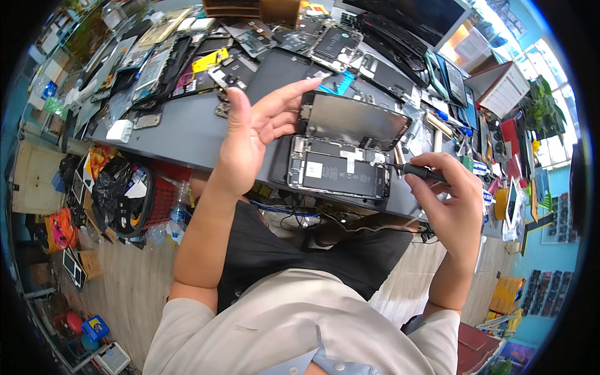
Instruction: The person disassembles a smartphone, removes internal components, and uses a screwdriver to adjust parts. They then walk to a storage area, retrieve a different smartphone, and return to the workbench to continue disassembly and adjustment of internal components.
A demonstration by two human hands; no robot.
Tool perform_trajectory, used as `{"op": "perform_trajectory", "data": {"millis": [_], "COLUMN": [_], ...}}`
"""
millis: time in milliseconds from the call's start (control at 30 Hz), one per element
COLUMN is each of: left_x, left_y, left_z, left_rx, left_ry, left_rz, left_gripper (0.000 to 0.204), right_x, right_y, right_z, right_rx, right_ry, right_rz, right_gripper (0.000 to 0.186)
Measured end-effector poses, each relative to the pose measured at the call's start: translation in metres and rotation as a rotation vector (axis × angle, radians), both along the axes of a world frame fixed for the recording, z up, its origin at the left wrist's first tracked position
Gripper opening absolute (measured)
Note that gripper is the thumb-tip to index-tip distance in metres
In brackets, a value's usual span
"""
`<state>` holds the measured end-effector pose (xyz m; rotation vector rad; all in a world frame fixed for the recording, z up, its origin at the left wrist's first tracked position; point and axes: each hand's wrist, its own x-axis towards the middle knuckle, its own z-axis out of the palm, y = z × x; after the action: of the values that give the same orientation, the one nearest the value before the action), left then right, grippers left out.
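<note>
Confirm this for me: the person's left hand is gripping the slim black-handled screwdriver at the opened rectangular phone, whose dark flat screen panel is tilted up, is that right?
Not quite: the head view shows the right hand gripping the slim black-handled screwdriver, not the left hand. The opened rectangular phone does have its dark flat screen panel tilted up.

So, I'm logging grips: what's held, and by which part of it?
Right hand: slim black screwdriver, by its handle. Left hand: grip on raised dark rectangular screen unclear.
</note>
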<state>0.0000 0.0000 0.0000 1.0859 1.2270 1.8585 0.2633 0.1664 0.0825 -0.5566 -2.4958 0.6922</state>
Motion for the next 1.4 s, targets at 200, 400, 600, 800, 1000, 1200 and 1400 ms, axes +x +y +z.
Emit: {"op": "perform_trajectory", "data": {"millis": [200, 400, 600, 800, 1000, 1200, 1400], "left_x": [-0.006, -0.001, 0.000, 0.000, -0.001, -0.002, -0.001], "left_y": [0.001, -0.001, -0.003, -0.006, -0.003, -0.003, -0.001], "left_z": [-0.004, -0.002, -0.003, 0.003, 0.002, 0.000, -0.003], "left_rx": [-0.022, -0.044, -0.057, -0.045, -0.037, -0.024, 0.013], "left_ry": [0.027, 0.026, 0.027, 0.060, 0.057, 0.059, 0.032], "left_rz": [-0.024, 0.008, 0.018, 0.002, -0.031, -0.007, -0.003], "left_gripper": [0.123, 0.120, 0.118, 0.119, 0.120, 0.123, 0.119], "right_x": [-0.040, -0.078, -0.090, -0.091, -0.067, -0.019, 0.009], "right_y": [-0.019, -0.030, -0.023, -0.023, -0.013, 0.042, 0.051], "right_z": [0.007, 0.010, 0.010, 0.011, 0.025, 0.005, -0.018], "right_rx": [-0.010, -0.004, 0.013, -0.019, -0.059, 0.034, 0.246], "right_ry": [0.100, 0.055, 0.048, 0.037, 0.146, 0.238, 0.105], "right_rz": [0.165, 0.298, 0.252, 0.227, 0.092, -0.049, -0.146], "right_gripper": [0.021, 0.021, 0.018, 0.018, 0.016, 0.013, 0.018]}}
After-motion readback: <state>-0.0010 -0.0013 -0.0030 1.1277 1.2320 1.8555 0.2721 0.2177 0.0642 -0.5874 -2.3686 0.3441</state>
